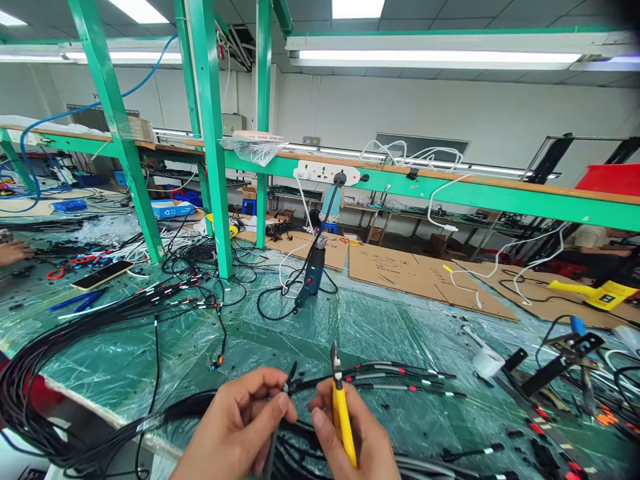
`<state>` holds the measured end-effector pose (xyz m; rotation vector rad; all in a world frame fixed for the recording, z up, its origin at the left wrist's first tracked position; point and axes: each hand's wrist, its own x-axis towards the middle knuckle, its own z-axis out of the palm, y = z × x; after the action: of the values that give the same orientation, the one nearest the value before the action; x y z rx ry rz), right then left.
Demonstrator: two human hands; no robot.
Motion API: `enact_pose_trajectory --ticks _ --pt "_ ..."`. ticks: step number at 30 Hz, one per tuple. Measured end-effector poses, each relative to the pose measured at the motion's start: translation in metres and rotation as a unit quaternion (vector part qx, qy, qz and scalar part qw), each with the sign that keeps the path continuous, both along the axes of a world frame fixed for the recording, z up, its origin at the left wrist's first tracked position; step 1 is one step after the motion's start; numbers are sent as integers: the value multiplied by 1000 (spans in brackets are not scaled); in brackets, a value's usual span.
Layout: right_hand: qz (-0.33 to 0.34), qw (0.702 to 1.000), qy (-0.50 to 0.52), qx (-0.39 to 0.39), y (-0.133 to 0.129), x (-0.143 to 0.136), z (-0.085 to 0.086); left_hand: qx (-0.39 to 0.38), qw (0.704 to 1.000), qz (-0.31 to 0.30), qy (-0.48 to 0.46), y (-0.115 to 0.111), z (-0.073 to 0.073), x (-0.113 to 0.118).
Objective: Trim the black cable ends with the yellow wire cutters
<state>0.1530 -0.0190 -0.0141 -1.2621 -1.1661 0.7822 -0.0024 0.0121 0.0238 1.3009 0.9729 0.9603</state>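
Observation:
My left hand [240, 423], low in the middle of the head view, pinches a black cable [292, 373] between thumb and fingers. Yellow-handled cutting pliers [343, 421] stand in the grip of my right hand [367, 433], their metal jaws pointing up and away from me. The two hands are close together but apart. Behind and beneath them runs a bundle of black cables [193, 405]. Several cable ends [400, 369] with grey, red and white sleeves fan out to the right of the pliers. What the left fingers cover is partly hidden.
A heat gun [313, 270] stands on the film-covered green bench. Green posts [216, 147] rise at the left; a power strip [327, 172] hangs on the rail. A tape roll [487, 362], yellow heat gun [607, 295] and metal fixture lie right. Another person's hand [15, 252] shows far left.

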Motion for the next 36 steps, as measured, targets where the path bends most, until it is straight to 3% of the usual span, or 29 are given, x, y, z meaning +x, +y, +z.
enact_pose_trajectory --ticks 6,14,20,26,36 --pt "22 998 55 2 4 -10 10 20 999 20 39 -2 4 2" --pt "25 997 73 4 3 -16 22 139 982 24 123 0 11 0" --pt "19 995 93 17 5 -21 36 101 990 -1 101 -2 10 -2" --pt "34 995 97 -11 3 -21 43 44 998 -41 18 -8 21 -1" --pt "84 992 91 -26 3 -6 47 42 998 -37 20 -10 21 3"
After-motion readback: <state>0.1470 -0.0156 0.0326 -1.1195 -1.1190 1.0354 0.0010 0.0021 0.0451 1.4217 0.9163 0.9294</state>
